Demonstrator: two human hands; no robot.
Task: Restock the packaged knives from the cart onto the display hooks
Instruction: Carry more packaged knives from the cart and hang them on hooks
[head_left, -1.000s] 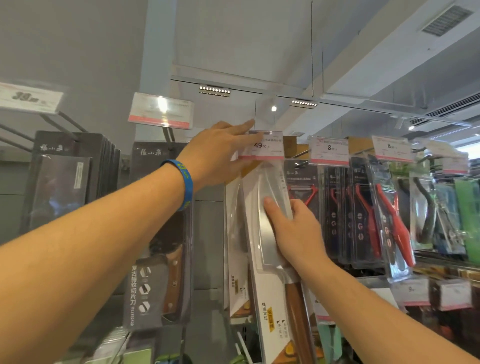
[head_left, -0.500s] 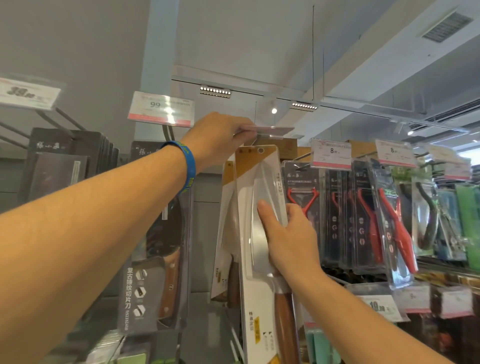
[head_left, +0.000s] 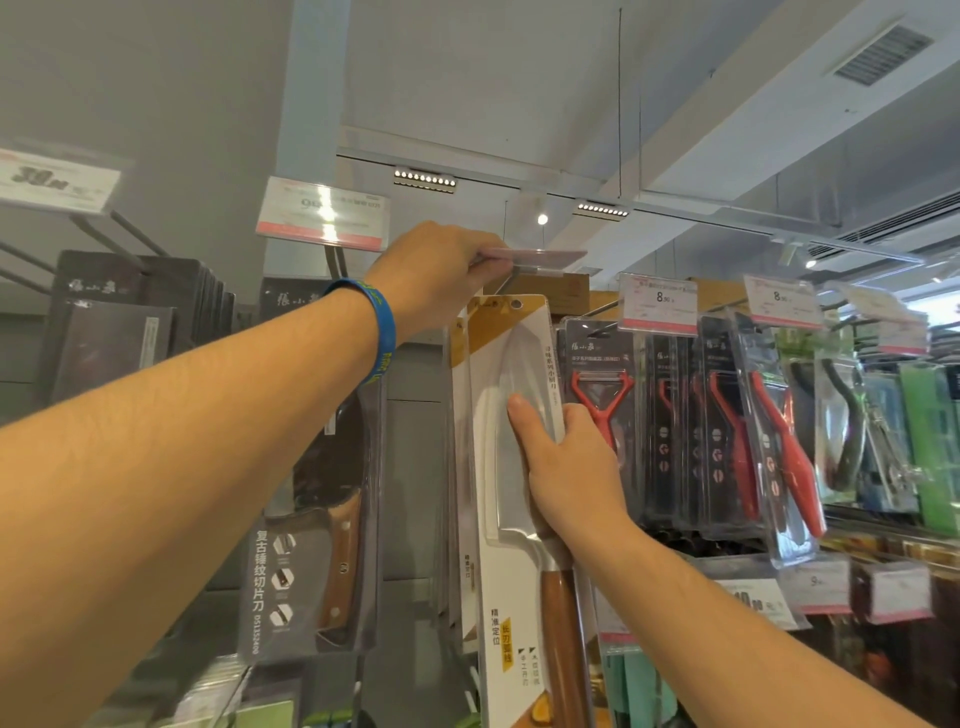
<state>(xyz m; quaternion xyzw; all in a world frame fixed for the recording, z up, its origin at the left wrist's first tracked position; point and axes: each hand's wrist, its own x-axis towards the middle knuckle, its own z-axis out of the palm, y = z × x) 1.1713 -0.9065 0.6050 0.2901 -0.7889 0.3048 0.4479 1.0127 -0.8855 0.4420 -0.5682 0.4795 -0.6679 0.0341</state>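
Note:
My right hand (head_left: 569, 467) grips a packaged knife (head_left: 511, 519), a white card with a steel blade and a wooden handle, held upright with its hang hole just below the display hook (head_left: 506, 283). My left hand (head_left: 441, 275), a blue wristband on its wrist, pinches the hook's price tag (head_left: 540, 255) and holds it flipped up flat. Another white knife pack (head_left: 460, 415) hangs right behind the one I hold.
Dark cleaver packs (head_left: 311, 519) hang to the left under price tags (head_left: 322, 213). Red peelers (head_left: 602, 405) and other packaged tools (head_left: 779, 431) crowd the hooks to the right. Lower shelf labels (head_left: 826, 587) sit below them.
My left hand flipped the price tag up from hanging to flat. My right hand raised the knife pack toward the hook.

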